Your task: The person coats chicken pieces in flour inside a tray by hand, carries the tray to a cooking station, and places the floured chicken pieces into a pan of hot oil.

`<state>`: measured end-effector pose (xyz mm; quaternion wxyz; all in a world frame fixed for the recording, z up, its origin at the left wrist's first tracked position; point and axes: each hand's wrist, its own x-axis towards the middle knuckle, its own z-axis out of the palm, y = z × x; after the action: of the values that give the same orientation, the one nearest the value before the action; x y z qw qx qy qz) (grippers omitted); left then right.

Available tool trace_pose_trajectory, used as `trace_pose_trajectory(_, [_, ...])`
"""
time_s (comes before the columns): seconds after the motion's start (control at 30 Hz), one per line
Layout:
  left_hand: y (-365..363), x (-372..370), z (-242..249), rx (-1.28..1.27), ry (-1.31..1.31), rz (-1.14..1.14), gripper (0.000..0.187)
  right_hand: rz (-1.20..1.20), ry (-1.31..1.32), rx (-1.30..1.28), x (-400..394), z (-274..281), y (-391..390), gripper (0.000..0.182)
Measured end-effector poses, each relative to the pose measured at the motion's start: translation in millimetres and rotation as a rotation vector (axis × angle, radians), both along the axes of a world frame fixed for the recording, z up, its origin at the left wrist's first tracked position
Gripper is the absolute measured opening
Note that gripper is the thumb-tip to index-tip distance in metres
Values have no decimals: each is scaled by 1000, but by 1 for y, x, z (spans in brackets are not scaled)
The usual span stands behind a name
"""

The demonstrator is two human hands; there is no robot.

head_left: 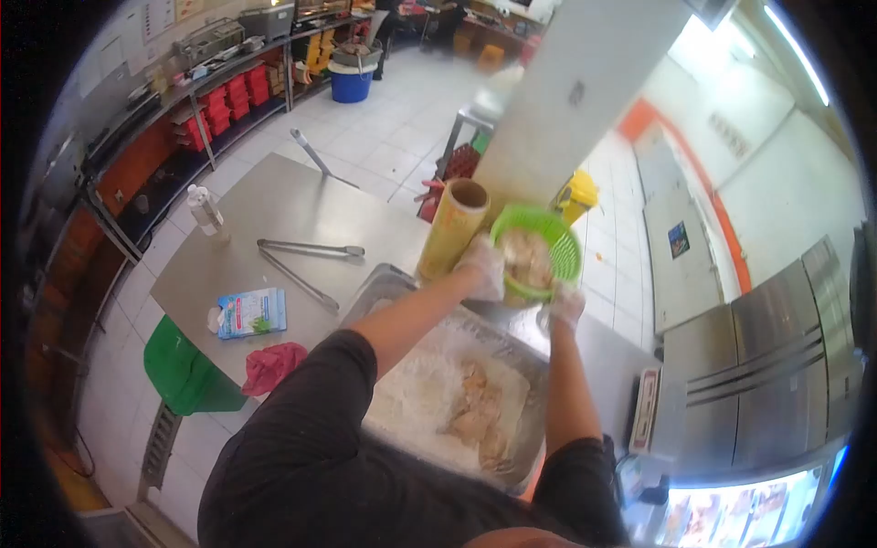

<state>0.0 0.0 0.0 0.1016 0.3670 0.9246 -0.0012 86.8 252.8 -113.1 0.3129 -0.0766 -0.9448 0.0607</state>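
Both my hands wear clear plastic gloves. A green plastic basket (568,239) holds pale pieces of what looks like floured chicken (527,254), tilted a little toward me. My left hand (485,268) is closed at its left side, beside an upright roll of plastic wrap (451,228). On the basket's near right rim, my right hand (568,305) is closed too. Below my arms lies a metal tray (537,370) of white flour (411,388), with several coated pieces (477,416) toward its right side. My left forearm covers part of the tray.
On the steel table (274,196) lie open metal tongs (311,248), a blue-and-white packet (251,312) and a pink cloth (274,367). A clear bottle (206,212) stands at the left edge. A green bin (187,370) is below; a pillar (566,100) rises beyond the basket.
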Motion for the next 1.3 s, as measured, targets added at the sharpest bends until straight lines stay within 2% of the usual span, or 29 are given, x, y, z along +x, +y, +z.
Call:
trace_pose_trajectory(0.03, [3, -5, -32, 74, 28, -2, 34, 16, 81, 367, 10, 3, 5, 19])
trace_pose_trajectory(0.07, [1, -13, -67, 176, 86, -21, 28, 23, 91, 390, 15, 3, 15, 19])
trace_pose_trajectory(0.1, [-30, -22, -97, 225, 171, -59, 24, 76, 146, 60, 7, -26, -48, 17])
trace_pose_trajectory(0.13, [-34, -13, -97, 352, 145, -10, 21, 110, 144, -46, 13, -17, -47, 20])
trace_pose_trajectory(0.17, [-28, -6, -93, 524, -36, 132, 20, 141, 146, -152, 18, -7, -46, 23])
trace_pose_trajectory(0.2, [-25, 5, -79, 719, -196, 277, 20, 66, 126, -698, 33, 39, -62, 19])
trace_pose_trajectory(0.23, [-30, 16, -73, 1038, -541, 575, 19, -33, 103, -1265, 46, 71, -86, 20])
trace_pose_trajectory(0.27, [-37, 22, -82, 1014, -559, 585, 19, -25, 162, -1254, 55, 82, -101, 32])
trace_pose_trajectory(0.3, [-44, 23, -93, 1071, -520, 501, 22, -47, 152, -1268, 66, 95, -113, 32])
trace_pose_trajectory(0.37, [-60, 31, -108, 1113, -506, 416, 24, -95, 60, -1234, 87, 109, -127, 33])
trace_pose_trajectory(0.4, [-70, 39, -113, 1088, -495, 324, 22, 96, 176, -1185, 99, 92, -127, 28])
trace_pose_trajectory(0.43, [-80, 46, -124, 1063, -492, 235, 21, 61, 159, -1197, 111, 88, -131, 28])
trace_pose_trajectory(0.47, [-92, 51, -147, 854, -286, 27, 24, 39, 186, -649, 122, 85, -135, 25])
trace_pose_trajectory(0.5, [-104, 55, -174, 686, -52, -167, 29, 56, 122, -484, 134, 81, -138, 20])
trace_pose_trajectory(0.53, [-120, 59, -196, 405, 388, -405, 33, 71, 72, -313, 145, 78, -142, 16])
trace_pose_trajectory(0.57, [-128, 58, -219, 528, 344, -397, 36, 90, 39, -145, 156, 75, -145, 12])
trace_pose_trajectory(0.63, [-145, 76, -209, 792, -357, -39, 38, 215, -117, -239, 173, 58, -153, 7])
trace_pose_trajectory(0.67, [-150, 84, -167, 863, -1003, 346, 38, 202, -152, -269, 183, 53, -158, 7])
trace_pose_trajectory(0.73, [-159, 87, -158, 845, -1055, 362, 37, 318, -144, 130, 194, 46, -162, 13])
trace_pose_trajectory(0.83, [-169, 99, -157, 875, -1153, 428, 37, 390, -63, 6, 206, 31, -170, 17])
trace_pose_trajectory(1.0, [-177, 105, -149, 1006, -1364, 655, 39, 524, -88, 98, 207, 45, -188, 18])
trace_pose_trajectory(1.1, [-176, 92, -151, 1094, -1218, 521, 38, 543, -163, 133, 209, 47, -192, 19])
trace_pose_trajectory(1.17, [-179, 85, -184, 854, -971, 138, 38, 539, -205, 155, 212, 43, -195, 21])
trace_pose_trajectory(1.2, [-179, 87, -194, 854, -971, 139, 38, 545, -214, 203, 213, 39, -198, 23])
trace_pose_trajectory(1.27, [-172, 88, -205, 1306, -1523, 585, 31, 560, -221, 259, 209, 41, -200, 24])
trace_pose_trajectory(1.3, [-171, 88, -199, 1313, -1524, 587, 31, 547, -239, 285, 208, 49, -202, 23])
